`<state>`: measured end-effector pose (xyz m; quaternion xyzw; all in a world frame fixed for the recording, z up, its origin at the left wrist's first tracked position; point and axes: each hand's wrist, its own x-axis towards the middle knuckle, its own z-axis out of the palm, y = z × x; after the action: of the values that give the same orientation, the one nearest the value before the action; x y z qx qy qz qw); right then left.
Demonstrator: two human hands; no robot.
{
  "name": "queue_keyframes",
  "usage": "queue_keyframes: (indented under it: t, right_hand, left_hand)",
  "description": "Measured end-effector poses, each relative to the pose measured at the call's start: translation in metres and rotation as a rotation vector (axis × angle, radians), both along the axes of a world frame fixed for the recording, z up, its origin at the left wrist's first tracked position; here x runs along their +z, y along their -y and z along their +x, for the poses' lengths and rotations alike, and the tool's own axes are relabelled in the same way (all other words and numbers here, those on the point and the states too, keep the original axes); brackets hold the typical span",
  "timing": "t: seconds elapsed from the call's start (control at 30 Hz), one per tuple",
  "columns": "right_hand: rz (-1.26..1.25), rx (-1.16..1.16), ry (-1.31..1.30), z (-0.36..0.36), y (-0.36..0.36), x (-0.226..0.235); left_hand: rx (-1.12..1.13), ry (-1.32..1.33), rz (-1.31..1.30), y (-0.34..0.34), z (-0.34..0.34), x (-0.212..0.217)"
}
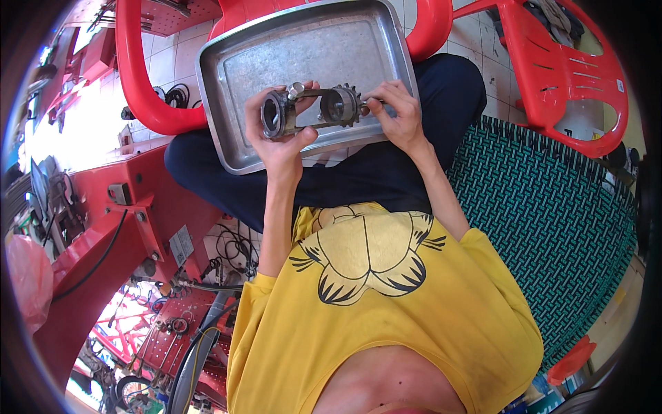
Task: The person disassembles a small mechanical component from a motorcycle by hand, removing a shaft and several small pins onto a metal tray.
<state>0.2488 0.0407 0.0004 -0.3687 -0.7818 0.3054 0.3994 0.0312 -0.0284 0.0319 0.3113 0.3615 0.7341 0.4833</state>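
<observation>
So, a dark metal sprocket assembly (pixel 314 92) is being held up over the near half of a rectangular stainless steel tray (pixel 296 48), clear of the tray's bottom as far as can be judged. It's gripped by the left hand (pixel 281 141), with the fingers wrapped behind it and the thumb laid along the near side, close to the open ring (pixel 267 112) at the left end. The toothed sprocket (pixel 355 103) at the other end is pointed toward the right hand (pixel 400 119), where a thin metal rod (pixel 366 104) is pinched between thumb and fingers, right up against the toothed end. Whether the rod is actually seated in the sprocket can't be told from here, it's too small. A shiny bolt head (pixel 296 90) can be spotted on the top edge, near the ring. The tray is tilted a bit, with its near edge by the dark trousers (pixel 372 176) and its far side over a red plastic chair (pixel 131 76). A 2nd red plastic chair (pixel 572 76) is parked at the far right, beyond a green and black woven seat (pixel 538 221). Over on the left, a red metal stand (pixel 155 190) is seen, with black cables (pixel 234 245) tangled on the floor nearby.
</observation>
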Motion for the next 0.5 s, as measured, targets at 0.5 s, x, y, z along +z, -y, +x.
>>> queue_keyframes:
  t: [0.5]
  right_hand:
    - [-0.008, 0.013, 0.005, 0.000, 0.002, 0.000]
  left_hand:
    - [0.015, -0.007, -0.004, 0.000, -0.003, 0.002]
